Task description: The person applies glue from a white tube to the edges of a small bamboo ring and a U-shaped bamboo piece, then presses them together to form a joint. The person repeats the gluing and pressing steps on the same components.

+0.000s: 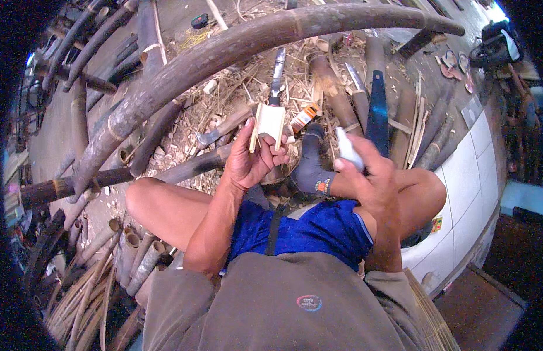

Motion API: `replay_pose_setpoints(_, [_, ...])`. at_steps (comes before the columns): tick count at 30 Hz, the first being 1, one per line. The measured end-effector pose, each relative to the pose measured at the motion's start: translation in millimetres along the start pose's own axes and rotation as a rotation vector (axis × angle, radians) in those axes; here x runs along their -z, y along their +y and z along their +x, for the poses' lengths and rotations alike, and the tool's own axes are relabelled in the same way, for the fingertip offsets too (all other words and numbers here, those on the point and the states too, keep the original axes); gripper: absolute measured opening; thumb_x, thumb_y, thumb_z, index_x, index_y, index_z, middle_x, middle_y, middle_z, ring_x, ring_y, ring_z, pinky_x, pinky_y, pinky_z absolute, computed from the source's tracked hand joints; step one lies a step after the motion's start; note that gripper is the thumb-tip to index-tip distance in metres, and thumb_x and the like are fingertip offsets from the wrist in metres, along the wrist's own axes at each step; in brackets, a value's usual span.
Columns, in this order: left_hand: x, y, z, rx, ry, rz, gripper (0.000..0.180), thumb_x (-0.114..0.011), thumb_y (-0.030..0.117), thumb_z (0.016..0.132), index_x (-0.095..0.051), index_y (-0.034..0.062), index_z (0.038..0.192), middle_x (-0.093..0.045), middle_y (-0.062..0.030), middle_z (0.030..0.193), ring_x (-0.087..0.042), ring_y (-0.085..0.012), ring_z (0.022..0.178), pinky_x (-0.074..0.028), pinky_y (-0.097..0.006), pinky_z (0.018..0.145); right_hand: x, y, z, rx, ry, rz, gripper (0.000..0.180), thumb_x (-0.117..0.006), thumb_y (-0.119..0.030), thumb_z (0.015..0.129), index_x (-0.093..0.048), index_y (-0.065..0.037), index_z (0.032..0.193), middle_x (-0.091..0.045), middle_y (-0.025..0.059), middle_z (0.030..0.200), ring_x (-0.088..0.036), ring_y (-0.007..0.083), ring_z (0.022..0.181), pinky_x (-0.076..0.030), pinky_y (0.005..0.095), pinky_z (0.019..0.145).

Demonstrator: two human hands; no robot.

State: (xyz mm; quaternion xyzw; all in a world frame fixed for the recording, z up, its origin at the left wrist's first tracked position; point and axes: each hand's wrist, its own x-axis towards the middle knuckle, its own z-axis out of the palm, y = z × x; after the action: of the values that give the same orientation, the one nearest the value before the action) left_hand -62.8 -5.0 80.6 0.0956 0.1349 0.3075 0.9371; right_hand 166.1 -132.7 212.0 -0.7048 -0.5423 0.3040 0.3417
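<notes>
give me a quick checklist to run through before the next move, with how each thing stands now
1. Pale bamboo piece held: ok, the left hand grips its near end.
2. White bottle held: ok, it is in the right hand.
3. Bottle apart from the piece: ok, a gap shows between them.
4. Bottle tip uncapped: cannot tell, too small to see.
5. Blades put away: not ok, a knife and a saw lie out.
6. Floor swept: not ok, shavings are scattered about.
</notes>
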Motion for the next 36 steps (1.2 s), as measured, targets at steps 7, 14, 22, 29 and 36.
replay_pose_setpoints(7, [-17,8,-12,-0.026,0.063,0.064,0.059,-0.054,0.057,0.102,-0.053,0.0116,0.141,-0.066,-0.0136,0.11,-0.061,-0.0229,0.092,-0.05,-0.037,0.073,-36,-5,33,0.074,-0.156,0.116,0.041,-0.07,-0.018,0.096,-0.059,-0.002,0.133,-0.073,0.0174,0.105,-0.071,0.0202,0.097,-0.054,0.0354,0.086])
replay_pose_setpoints(14, [-23,11,-18,-0.073,0.107,0.075,0.061,-0.054,0.057,0.102,-0.052,0.0106,0.142,-0.065,-0.0149,0.111,-0.061,-0.024,0.092,-0.05,-0.035,0.073,-39,-15,47,0.026,-0.167,0.047,0.029,-0.068,-0.017,0.098,-0.065,-0.003,0.123,-0.072,0.0129,0.087,-0.065,0.0124,0.079,-0.053,0.0314,0.073])
replay_pose_setpoints(22, [-20,8,-15,-0.057,0.142,0.034,0.064,-0.058,0.055,0.101,-0.05,0.01,0.145,-0.066,-0.0145,0.116,-0.064,-0.0266,0.099,-0.051,-0.038,0.076,-41,-15,51,0.079,-0.11,0.046,0.026,-0.069,-0.017,0.098,-0.068,-0.003,0.12,-0.071,0.0117,0.086,-0.064,0.011,0.077,-0.052,0.0299,0.071])
replay_pose_setpoints(29, [-15,8,-15,-0.071,0.163,0.035,0.063,-0.058,0.056,0.101,-0.051,0.0102,0.144,-0.067,-0.0141,0.117,-0.065,-0.0251,0.099,-0.052,-0.037,0.075,-45,-9,50,0.117,-0.111,0.044,0.026,-0.069,-0.017,0.098,-0.069,-0.002,0.119,-0.071,0.0149,0.083,-0.065,0.0154,0.073,-0.052,0.0323,0.07])
replay_pose_setpoints(36, [-18,7,-14,-0.095,0.157,0.094,0.064,-0.057,0.056,0.101,-0.05,0.0119,0.147,-0.067,-0.0116,0.123,-0.065,-0.0221,0.103,-0.051,-0.036,0.076,-41,-19,56,0.111,-0.107,0.012,0.027,-0.068,-0.017,0.098,-0.068,-0.002,0.12,-0.069,0.0143,0.08,-0.064,0.0155,0.071,-0.051,0.0322,0.069])
